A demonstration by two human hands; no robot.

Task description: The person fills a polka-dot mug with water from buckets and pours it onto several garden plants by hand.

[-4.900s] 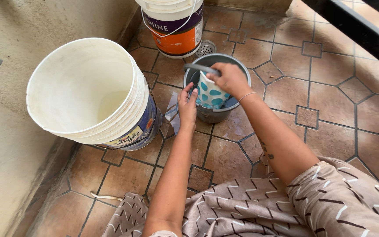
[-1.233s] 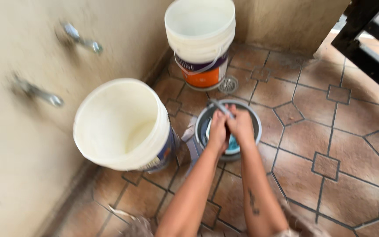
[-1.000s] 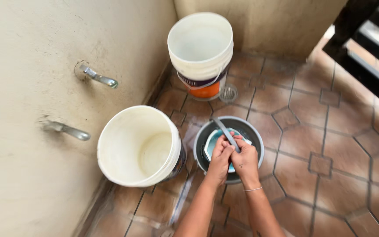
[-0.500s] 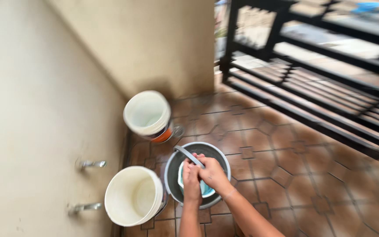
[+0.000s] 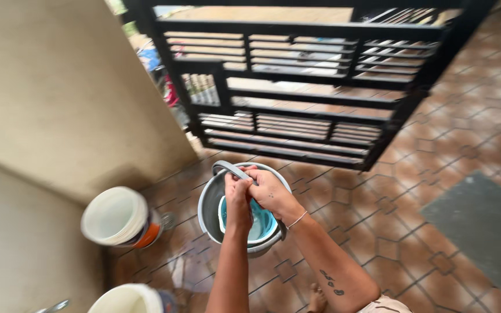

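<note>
- both hands sit close together over the grey bucket: left hand and right hand are each curled tight around its grey handle, knuckles touching.
- bucket appears lifted clear of the tiled floor, hanging under the grip; whether it touches the floor cannot be confirmed from this angle.
- inside the bucket lies a teal and white cloth or liner, partly hidden by the wrists; any water level cannot be told.
- progress, as judged: load is gathered and the handle is gripped; carrying and setting down remain.
- edges: beige wall runs along the left, black metal gate stands just ahead.
- obstacles: white and orange bucket stands near on the left, another white bucket rim at the bottom edge.
- open room: floor to the right is free as far as a dark mat; a bare foot shows below.
</note>
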